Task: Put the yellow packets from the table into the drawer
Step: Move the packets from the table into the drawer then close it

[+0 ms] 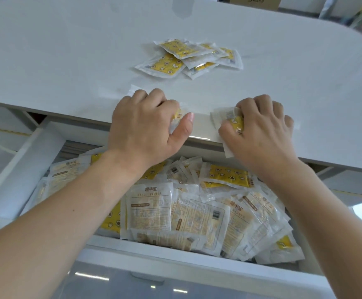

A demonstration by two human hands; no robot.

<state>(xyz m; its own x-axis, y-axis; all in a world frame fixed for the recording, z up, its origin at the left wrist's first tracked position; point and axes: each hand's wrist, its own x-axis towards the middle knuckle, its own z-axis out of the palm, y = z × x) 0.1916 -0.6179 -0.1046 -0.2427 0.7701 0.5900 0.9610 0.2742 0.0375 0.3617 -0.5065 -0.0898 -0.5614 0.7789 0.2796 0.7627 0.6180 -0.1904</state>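
Near the table [68,61] edge at centre frame, the left hand [145,126] curls around a yellow packet [177,115]; right of it, the right hand [260,130] grips another packet [229,124]. More packets [188,58] lie above, and the packet-filled open drawer [29,160] sits below.

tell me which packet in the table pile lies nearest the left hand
The yellow star-print packet at the pile's front-left corner, lying face up; the others sit farther back and right of the left hand.

Bright, even daylight; soft glare along worktop [68,61] near edge, faint shadows under hands. Wide-angle bend w/ curved worktop edges. Slight blur on far corners; centre fairly sharp.
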